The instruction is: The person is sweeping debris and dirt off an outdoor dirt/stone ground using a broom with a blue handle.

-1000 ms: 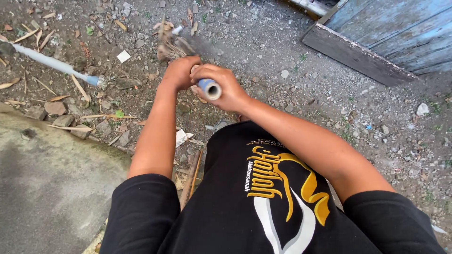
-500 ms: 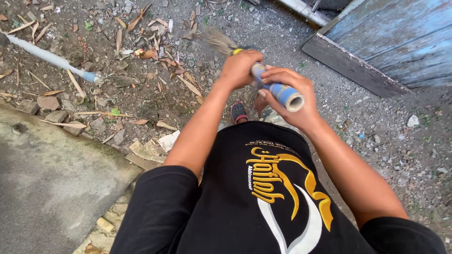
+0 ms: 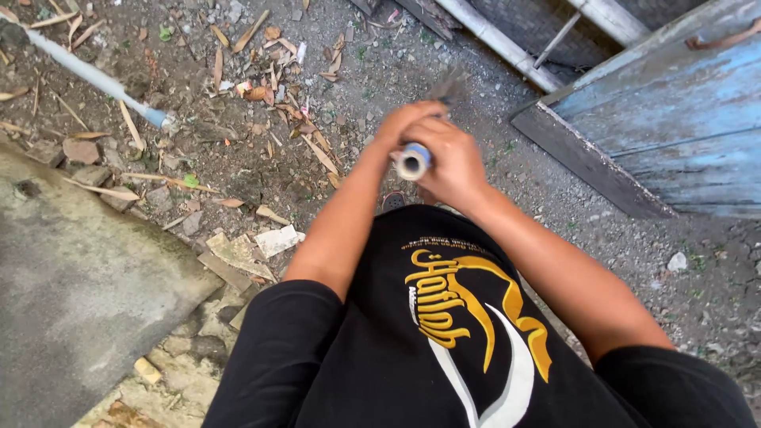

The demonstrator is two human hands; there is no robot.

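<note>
Broom handle (image 3: 412,161): pale tube with blue band, open end facing the camera, held above gravel ground (image 3: 476,95); bristle end (image 3: 449,85) blurred. Right hand (image 3: 450,162): fingers closed around the handle near its end. Left hand (image 3: 406,120): closed on the handle just beyond. Surroundings: dry leaves and wood scraps (image 3: 269,87) left; concrete slab (image 3: 79,269) lower left; blue wooden door (image 3: 674,119) right; grey pipe (image 3: 95,78) upper left.

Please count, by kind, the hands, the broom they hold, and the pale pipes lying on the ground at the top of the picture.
Hands: 2, left hand and right hand
Broom: 1
Pale pipes: 3, blue-tipped pipe, long pipe, corner pipe
Total: 6
</note>
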